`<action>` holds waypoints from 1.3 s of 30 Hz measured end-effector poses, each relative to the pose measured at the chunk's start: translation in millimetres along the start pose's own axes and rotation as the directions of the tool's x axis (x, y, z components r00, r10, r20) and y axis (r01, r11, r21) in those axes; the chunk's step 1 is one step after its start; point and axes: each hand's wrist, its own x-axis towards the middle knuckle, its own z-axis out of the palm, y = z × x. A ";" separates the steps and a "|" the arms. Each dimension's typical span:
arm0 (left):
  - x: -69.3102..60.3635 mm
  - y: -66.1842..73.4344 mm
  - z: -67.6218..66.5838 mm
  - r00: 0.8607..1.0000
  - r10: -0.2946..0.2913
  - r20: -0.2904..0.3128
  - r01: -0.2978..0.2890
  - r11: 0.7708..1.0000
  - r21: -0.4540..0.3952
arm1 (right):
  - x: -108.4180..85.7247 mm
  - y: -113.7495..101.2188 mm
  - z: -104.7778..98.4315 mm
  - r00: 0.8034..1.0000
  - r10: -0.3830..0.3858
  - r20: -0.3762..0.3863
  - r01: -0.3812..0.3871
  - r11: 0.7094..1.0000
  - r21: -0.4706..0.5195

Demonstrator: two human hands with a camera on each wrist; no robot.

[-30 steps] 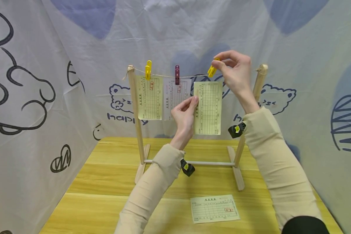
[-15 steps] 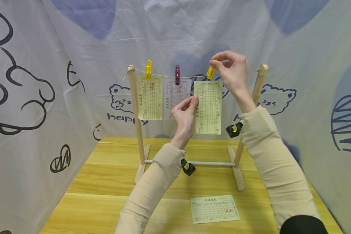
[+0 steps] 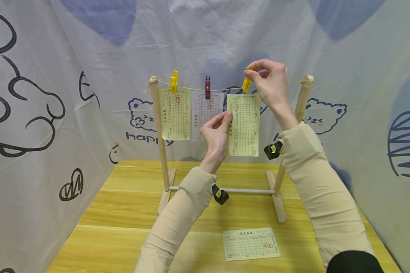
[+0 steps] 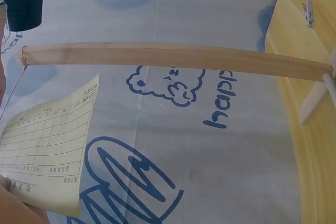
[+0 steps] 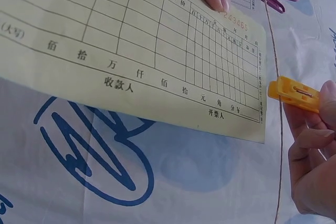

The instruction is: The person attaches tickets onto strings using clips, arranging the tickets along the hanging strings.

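Observation:
My left hand [image 3: 216, 138] pinches a pale yellow receipt slip [image 3: 244, 129] by its left edge, keeping it upright just below the string. My right hand [image 3: 272, 81] pinches a yellow clothespin [image 3: 247, 82] above the slip's top edge. In the right wrist view the tip of that clothespin [image 5: 299, 92] lies across the string [image 5: 280, 145], close to the slip's end [image 5: 231, 77]; whether they touch I cannot tell. Further left, a yellow clothespin [image 3: 174, 81] holds a yellow slip [image 3: 176, 117] and a dark red clothespin [image 3: 207, 87] holds a whitish slip [image 3: 203, 108].
The string runs between two wooden posts [image 3: 160, 140] of a stand with a white crossbar [image 3: 246, 190]. Another slip [image 3: 251, 244] lies flat on the wooden table [image 3: 123, 212]. In the left wrist view a small clip [image 4: 308, 13] lies on the table. A printed cloth [image 3: 99, 57] hangs behind.
My right hand has shifted slightly left and down with the clothespin, bringing it over the string. My left hand and the slip have barely moved.

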 end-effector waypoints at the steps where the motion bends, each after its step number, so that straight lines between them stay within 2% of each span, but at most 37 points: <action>1: 0.0 0.2 0.2 1.000 -0.001 0.000 0.001 1.000 0.000 | 0.2 -0.2 -0.2 1.000 0.001 0.004 -0.001 1.000 -0.008; 16: 1.9 0.9 2.4 1.000 -0.002 -0.014 0.001 1.000 -0.026 | 0.9 -1.4 -1.9 0.998 0.032 0.060 -0.026 0.995 -0.094; 32: 2.5 2.9 4.5 1.000 -0.007 -0.005 0.007 1.000 -0.021 | -0.1 -1.8 -3.6 0.992 0.051 0.118 -0.039 0.993 -0.107; 39: 2.7 3.3 5.1 1.000 -0.004 -0.006 0.004 1.000 -0.020 | 0.5 -2.8 -5.8 0.983 0.089 0.158 -0.069 0.989 -0.128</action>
